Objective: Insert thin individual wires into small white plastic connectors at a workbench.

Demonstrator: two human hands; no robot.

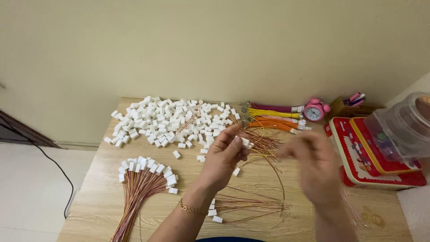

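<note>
Wooden tabletop (268, 188) against a pale wall; big heap of white connectors (165, 118) along its far edge; red tin (367, 157) at the right edge; finished bundle of capped wires (143, 179) near the left front corner; left hand (224, 157) mid-table, thumb and forefinger pinching a white connector (245, 142); right hand (316, 163) blurred, finger state unclear; pink alarm clock (315, 110) at the far edge.

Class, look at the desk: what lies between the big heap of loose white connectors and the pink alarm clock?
In the head view, bundles of yellow and orange wires lie between the heap of white connectors and the pink alarm clock, with a dark purplish bundle above them.
</note>
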